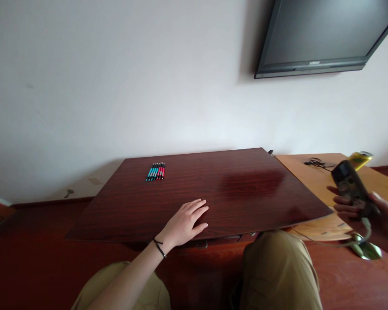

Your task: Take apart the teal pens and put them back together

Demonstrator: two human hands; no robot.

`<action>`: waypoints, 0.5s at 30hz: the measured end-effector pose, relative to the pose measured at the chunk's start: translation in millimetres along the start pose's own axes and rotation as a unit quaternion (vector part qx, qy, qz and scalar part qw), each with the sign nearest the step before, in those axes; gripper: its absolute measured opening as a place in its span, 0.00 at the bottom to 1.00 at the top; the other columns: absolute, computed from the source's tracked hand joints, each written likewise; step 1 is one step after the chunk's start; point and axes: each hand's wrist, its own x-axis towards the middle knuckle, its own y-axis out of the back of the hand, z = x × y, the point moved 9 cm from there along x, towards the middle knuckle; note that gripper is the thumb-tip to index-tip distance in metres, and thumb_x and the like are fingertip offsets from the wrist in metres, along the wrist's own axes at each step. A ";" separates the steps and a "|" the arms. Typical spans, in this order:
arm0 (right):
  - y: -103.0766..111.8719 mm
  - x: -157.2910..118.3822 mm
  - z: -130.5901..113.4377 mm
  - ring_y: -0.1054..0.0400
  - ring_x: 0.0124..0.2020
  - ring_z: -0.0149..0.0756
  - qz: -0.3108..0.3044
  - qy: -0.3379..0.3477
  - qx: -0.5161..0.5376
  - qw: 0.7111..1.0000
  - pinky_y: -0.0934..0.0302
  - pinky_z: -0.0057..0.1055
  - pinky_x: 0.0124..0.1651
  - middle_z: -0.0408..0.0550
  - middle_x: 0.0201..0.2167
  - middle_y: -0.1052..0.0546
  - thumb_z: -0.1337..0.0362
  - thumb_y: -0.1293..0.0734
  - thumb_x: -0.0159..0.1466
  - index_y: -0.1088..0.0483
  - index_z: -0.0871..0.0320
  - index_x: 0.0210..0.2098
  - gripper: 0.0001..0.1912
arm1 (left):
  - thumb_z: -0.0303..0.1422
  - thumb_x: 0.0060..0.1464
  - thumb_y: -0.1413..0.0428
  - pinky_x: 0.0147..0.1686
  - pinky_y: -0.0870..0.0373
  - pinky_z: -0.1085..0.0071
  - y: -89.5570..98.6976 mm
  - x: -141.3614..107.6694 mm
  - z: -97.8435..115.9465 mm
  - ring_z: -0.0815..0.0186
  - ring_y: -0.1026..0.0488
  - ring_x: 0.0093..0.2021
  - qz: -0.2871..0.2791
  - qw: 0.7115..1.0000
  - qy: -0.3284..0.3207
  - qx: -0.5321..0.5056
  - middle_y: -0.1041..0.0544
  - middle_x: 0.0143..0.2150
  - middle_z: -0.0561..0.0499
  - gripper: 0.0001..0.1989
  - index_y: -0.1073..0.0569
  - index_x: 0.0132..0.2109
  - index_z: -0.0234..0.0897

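Observation:
My left hand (185, 221) lies palm down on the dark wooden table (194, 181) near its front edge, fingers stretched out and holding nothing. At the far right, my right hand (358, 206) has its fingers wrapped round a dark handheld device (349, 183) with a pale cable attached, held in the air beside the table. A row of several pens, blue ones (153, 172) on the left and red ones (161, 171) on the right, lies side by side towards the back left of the table.
A lighter wooden table (297, 165) adjoins on the right, with a black cable (317, 163) and a yellow can (360, 159). Below it is a shiny green object (367, 250). A television (317, 34) hangs on the wall. My knees are under the front edge.

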 end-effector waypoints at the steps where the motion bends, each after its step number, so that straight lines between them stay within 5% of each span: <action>1: -21.8 -12.5 1.8 0.41 0.23 0.35 -0.061 -0.090 0.115 0.987 0.38 0.49 0.25 0.65 0.35 0.27 0.33 0.45 0.71 0.15 0.52 0.50 0.37 | 0.45 0.73 0.46 0.75 0.39 0.50 0.4 0.1 0.2 0.53 0.39 0.77 0.003 1.000 -0.001 -0.002 0.35 0.77 0.45 0.27 0.32 0.73 0.46; 3: -62.7 -38.6 -9.1 0.38 0.24 0.33 -0.112 -0.204 0.293 0.928 0.34 0.39 0.25 0.62 0.41 0.25 0.39 0.37 0.71 0.17 0.50 0.52 0.27 | 0.45 0.73 0.46 0.74 0.38 0.49 0.3 0.2 0.3 0.53 0.39 0.77 0.005 1.000 -0.002 -0.003 0.35 0.77 0.45 0.27 0.33 0.73 0.46; 7: -154.9 -75.7 -59.5 0.24 0.37 0.37 -0.249 -0.260 0.461 0.811 0.20 0.30 0.37 0.56 0.47 0.20 0.53 0.28 0.68 0.22 0.53 0.55 0.19 | 0.45 0.73 0.46 0.74 0.38 0.49 -0.8 -0.1 -0.6 0.53 0.39 0.77 0.007 1.000 -0.002 -0.001 0.35 0.77 0.44 0.27 0.32 0.73 0.45; 11: -225.2 -92.5 -96.9 0.19 0.53 0.50 -0.331 -0.257 0.481 0.770 0.21 0.44 0.56 0.57 0.51 0.16 0.54 0.31 0.71 0.26 0.57 0.60 0.22 | 0.45 0.73 0.46 0.74 0.38 0.50 -1.7 -1.1 -0.8 0.53 0.39 0.77 0.013 1.000 -0.006 -0.005 0.35 0.77 0.44 0.27 0.33 0.74 0.47; 15: -265.6 -98.1 -117.3 0.22 0.60 0.51 -0.364 -0.214 0.479 0.769 0.28 0.48 0.65 0.55 0.58 0.18 0.64 0.28 0.66 0.32 0.54 0.67 0.30 | 0.46 0.73 0.46 0.75 0.39 0.50 -1.7 -1.3 -0.4 0.53 0.40 0.78 0.010 1.000 -0.007 -0.007 0.35 0.77 0.44 0.28 0.34 0.74 0.46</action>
